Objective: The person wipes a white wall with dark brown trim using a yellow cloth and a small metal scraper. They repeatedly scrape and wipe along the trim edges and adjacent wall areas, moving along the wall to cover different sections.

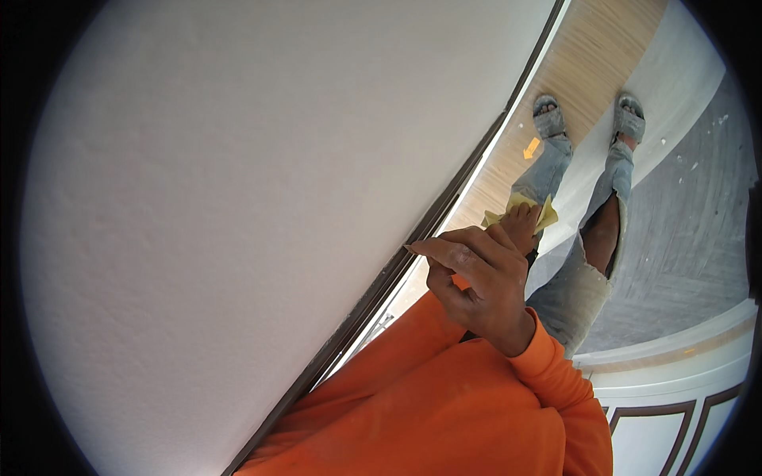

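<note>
My right hand (485,285) is raised near the middle of the view, its index finger stretched towards the dark trim strip (387,276) along the edge of a large pale panel (226,196). The fingertip seems to meet the strip. The thumb is bent below it, and nothing plainly lies in this hand. Farther off, partly behind it, my left hand (521,227) grips a creased yellow sheet (546,215), paper or cloth. The left wrist is hidden behind my right hand.
My dusty sandals stand on the floor, one on a wood-look strip (613,41) beside an orange arrow mark (531,148), the other on a pale band (678,71). Grey patterned flooring (678,238) with white specks lies right. White panelling (649,437) with brown trim stands lower right.
</note>
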Demonstrator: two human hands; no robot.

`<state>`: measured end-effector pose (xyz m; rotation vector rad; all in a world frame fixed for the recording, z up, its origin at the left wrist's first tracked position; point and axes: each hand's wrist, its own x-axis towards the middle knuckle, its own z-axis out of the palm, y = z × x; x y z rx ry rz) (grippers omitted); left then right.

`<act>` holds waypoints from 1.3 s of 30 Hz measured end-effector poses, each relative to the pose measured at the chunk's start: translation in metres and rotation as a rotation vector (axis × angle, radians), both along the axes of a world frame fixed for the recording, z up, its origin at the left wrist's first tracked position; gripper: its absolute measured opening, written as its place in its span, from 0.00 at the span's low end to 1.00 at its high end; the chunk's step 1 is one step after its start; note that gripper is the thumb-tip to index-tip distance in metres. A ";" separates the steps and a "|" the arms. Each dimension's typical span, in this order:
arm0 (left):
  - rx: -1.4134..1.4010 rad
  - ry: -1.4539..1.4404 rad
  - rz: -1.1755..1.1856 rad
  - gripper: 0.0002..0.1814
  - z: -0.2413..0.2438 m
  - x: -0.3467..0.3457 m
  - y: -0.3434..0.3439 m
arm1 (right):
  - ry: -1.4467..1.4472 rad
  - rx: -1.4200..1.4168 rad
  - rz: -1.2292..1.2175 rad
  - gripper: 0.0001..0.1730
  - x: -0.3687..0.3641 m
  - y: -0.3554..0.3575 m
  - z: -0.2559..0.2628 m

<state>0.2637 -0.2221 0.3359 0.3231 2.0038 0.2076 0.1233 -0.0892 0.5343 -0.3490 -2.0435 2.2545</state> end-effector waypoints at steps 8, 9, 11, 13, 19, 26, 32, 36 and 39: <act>0.008 0.006 0.004 0.37 0.004 -0.004 0.002 | 0.031 0.028 -0.003 0.22 -0.002 -0.001 0.001; 0.002 -0.010 0.016 0.37 0.005 -0.006 0.003 | 0.029 0.035 -0.005 0.22 -0.002 -0.001 0.001; -0.002 -0.019 0.023 0.37 0.006 -0.007 0.004 | 0.053 0.015 -0.020 0.21 -0.002 -0.001 0.005; 0.001 -0.002 0.015 0.37 0.008 -0.007 0.004 | 0.040 0.013 -0.019 0.22 -0.001 -0.002 0.003; 0.007 0.024 -0.008 0.37 0.004 -0.003 0.000 | 0.020 0.012 -0.007 0.22 -0.002 -0.001 0.000; -0.018 -0.015 -0.003 0.37 0.006 -0.006 0.005 | 0.021 -0.019 -0.010 0.21 -0.005 0.002 -0.002; -0.008 -0.003 0.001 0.38 0.005 -0.006 0.004 | 0.026 -0.003 0.014 0.21 -0.005 0.004 -0.003; 0.009 0.024 0.012 0.38 0.004 -0.002 0.002 | -0.010 0.041 0.023 0.21 -0.004 0.003 -0.009; 0.001 0.018 -0.007 0.38 0.003 -0.002 0.001 | 0.021 0.016 0.004 0.21 -0.008 0.006 -0.001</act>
